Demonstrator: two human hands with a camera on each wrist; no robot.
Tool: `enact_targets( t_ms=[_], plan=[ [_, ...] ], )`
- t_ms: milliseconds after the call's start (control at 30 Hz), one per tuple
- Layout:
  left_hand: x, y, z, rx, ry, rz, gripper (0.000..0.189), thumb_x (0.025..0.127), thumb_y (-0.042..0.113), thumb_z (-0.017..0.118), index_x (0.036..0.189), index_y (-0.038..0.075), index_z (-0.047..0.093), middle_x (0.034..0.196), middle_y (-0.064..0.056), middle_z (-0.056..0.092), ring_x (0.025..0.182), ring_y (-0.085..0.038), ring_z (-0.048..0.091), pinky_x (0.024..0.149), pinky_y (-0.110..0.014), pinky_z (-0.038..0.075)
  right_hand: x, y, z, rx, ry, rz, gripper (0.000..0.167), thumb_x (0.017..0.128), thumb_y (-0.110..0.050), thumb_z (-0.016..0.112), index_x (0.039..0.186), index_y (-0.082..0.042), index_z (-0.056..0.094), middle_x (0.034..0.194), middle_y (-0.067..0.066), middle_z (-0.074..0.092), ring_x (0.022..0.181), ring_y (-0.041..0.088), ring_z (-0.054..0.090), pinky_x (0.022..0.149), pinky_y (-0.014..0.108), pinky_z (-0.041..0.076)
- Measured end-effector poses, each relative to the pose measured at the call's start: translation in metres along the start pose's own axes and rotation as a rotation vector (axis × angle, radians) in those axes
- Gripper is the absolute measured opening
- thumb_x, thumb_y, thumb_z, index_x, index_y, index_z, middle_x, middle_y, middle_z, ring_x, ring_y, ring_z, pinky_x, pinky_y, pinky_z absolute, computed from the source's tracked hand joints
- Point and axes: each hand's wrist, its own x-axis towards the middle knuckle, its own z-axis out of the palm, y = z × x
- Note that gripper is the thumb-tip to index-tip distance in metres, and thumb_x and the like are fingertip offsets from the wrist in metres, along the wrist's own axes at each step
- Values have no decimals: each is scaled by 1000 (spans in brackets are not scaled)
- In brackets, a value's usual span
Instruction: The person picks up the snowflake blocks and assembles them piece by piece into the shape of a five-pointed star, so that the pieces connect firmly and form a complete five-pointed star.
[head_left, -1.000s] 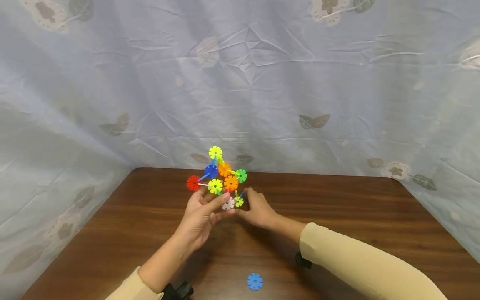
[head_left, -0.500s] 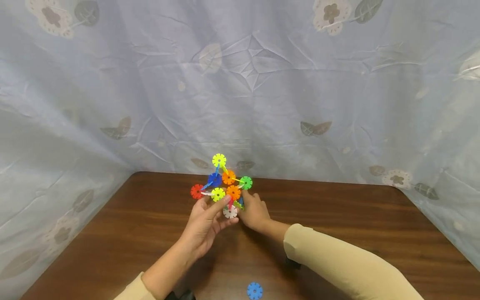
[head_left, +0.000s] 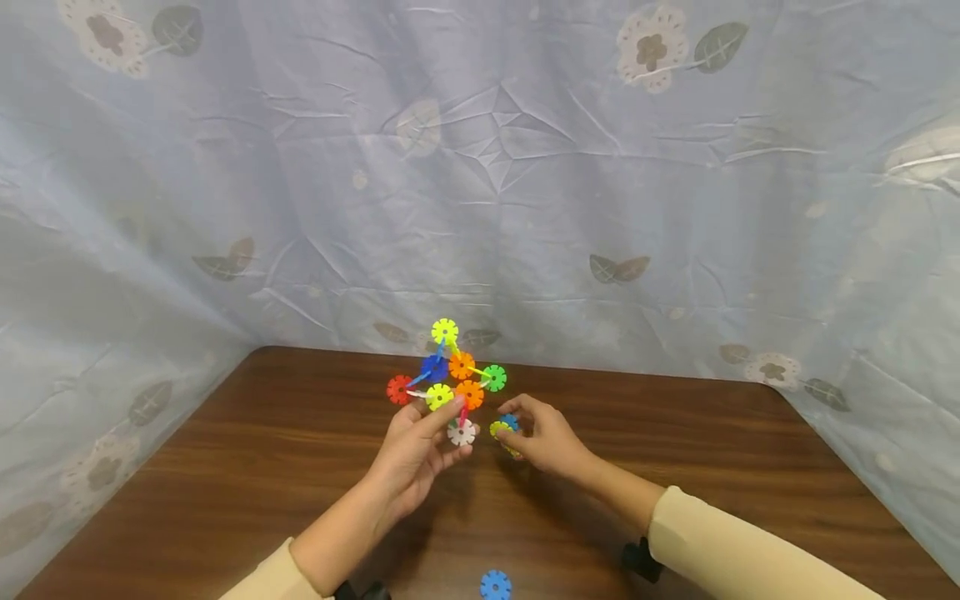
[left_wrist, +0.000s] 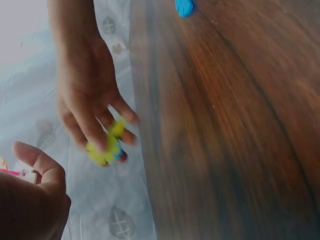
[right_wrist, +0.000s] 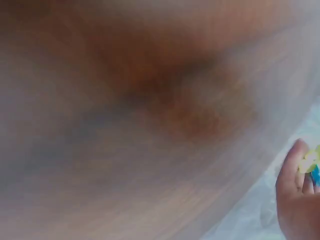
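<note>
In the head view my left hand holds a structure of joined notched plastic discs above the table, its thumb against an orange disc. The structure has red, blue, yellow, orange, green and white discs, with a yellow one on top. To its right, my right hand pinches a small cluster of yellow and blue notched discs, apart from the structure. The left wrist view shows this cluster blurred between the right fingers. In the right wrist view the right hand appears only at the edge.
A loose blue notched disc lies on the brown wooden table near the front. Patterned grey cloth hangs behind the table and along its sides.
The right hand was against the structure's lower right side; it has moved right, away from it, with the yellow and blue discs. The left hand still holds the structure.
</note>
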Motion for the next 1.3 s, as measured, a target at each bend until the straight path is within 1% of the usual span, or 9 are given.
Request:
enact_targets(
  t_ms=[33,100,233,300,400,600,833,1100,1300],
  plan=[
    [0,0,1,-2,-3,-7,26,104,18,65,121,6,50,91,5,67,79,-11,70,66,-21,60,-6,-2,-5,77,-10,19,40,100,-13,71,131,8,58,110,23,73,77,21,72,67,33,66],
    [1,-1,4,0,-12,-19,22,104,19,65,116,7,53,89,5,69,78,-11,70,67,-21,60,-18,-5,-14,219,-27,64,44,100,-14,71,133,11,57,107,16,74,85,18,72,72,31,66],
    [1,-4,8,7,-21,-35,19,103,20,66,112,8,55,87,5,69,78,-11,70,67,-21,60,-37,-13,-27,470,-37,157,46,101,-18,70,137,7,58,105,-1,72,87,10,68,69,20,60],
    [0,-6,10,9,-26,-39,18,103,20,66,111,8,55,87,5,69,77,-11,70,66,-21,59,-45,-16,-33,555,-36,185,46,102,-19,70,140,2,57,108,-4,71,86,8,68,70,19,60],
    [0,-9,11,11,-23,-45,16,103,19,66,111,9,55,86,5,68,76,-11,71,64,-21,59,-52,-19,-39,644,-38,191,48,101,-16,71,144,-4,53,113,-1,71,88,9,73,74,20,62],
    [2,-15,14,32,-36,-71,14,104,19,65,108,10,55,82,7,71,74,-10,71,66,-21,60,-62,-21,-45,728,-32,189,55,98,-8,73,146,3,49,112,2,73,98,14,77,92,24,63],
    [2,-22,17,52,-48,-90,13,104,19,65,106,11,55,83,6,72,75,-10,72,67,-21,59,-67,-18,-45,763,-44,201,49,101,-13,69,143,4,50,114,0,77,110,13,76,105,26,57],
    [1,-26,18,90,-34,-85,16,103,24,67,107,11,58,84,7,73,76,-10,72,66,-20,60,-67,-17,-45,751,-19,155,45,105,-19,64,143,2,52,120,1,77,119,14,73,108,28,56],
    [2,-27,22,88,-24,-68,18,103,27,68,106,12,59,83,8,72,78,-11,73,66,-21,60,-64,-23,-44,811,19,176,49,105,-17,65,147,2,49,124,8,77,121,16,73,108,27,56]
  ],
)
